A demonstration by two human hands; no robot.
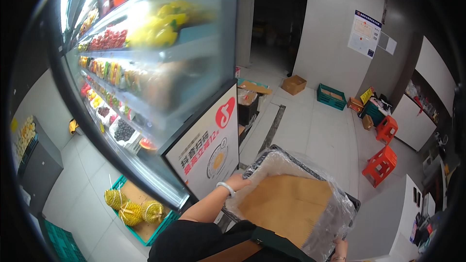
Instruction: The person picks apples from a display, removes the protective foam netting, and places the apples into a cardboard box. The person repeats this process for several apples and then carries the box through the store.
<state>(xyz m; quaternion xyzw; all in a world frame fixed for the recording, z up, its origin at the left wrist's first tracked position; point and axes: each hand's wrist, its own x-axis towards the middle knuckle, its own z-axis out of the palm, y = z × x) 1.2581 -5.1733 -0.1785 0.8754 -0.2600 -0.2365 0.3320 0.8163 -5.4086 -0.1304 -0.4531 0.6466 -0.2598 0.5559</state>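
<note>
Two-handed carry of a lined plastic crate beside a refrigerated fruit display.

The dark crate (pixel 310 174), lined with clear plastic film (pixel 335 213) and a flat brown cardboard sheet (pixel 286 204), is held in front of the body above the tiled floor (pixel 315 131), just beside the display case's (pixel 145 68) end panel. The left hand (pixel 238 182) closes its grip over the near-left rim; the right hand (pixel 341 248) holds the near-right corner, its fingers mostly hidden. Nothing but the liner and cardboard shows inside, so the load is probably light; the crate looks stiff, while the film is likely slippery, making the bare rim the safer hold. On the floor, a green crate (pixel 165 223) holds durians (pixel 131 208).
</note>
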